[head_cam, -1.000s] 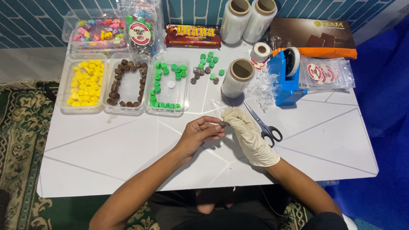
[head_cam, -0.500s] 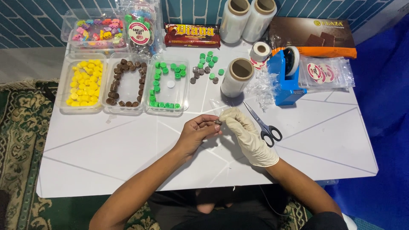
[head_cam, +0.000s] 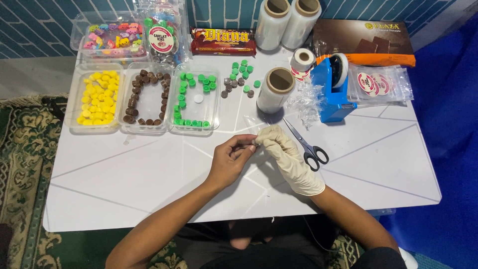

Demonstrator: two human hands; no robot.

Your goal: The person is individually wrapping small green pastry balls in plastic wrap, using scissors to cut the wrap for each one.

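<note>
- My left hand (head_cam: pixel 231 158), bare, and my gloved right hand (head_cam: pixel 286 152) meet over the white surface (head_cam: pixel 149 179); both grips are pinched together on one small piece (head_cam: pixel 256 144), too tiny to identify.
- Scissors (head_cam: pixel 306 144) lie just right of my glove.
- Beyond, a film roll (head_cam: pixel 275 89) stands beside a blue tape dispenser (head_cam: pixel 331 92).
- Further left sit trays of yellow (head_cam: pixel 98 97), brown (head_cam: pixel 144 97) and green candies (head_cam: pixel 194 97).
- Loose candies (head_cam: pixel 239 77) lie behind.
</note>
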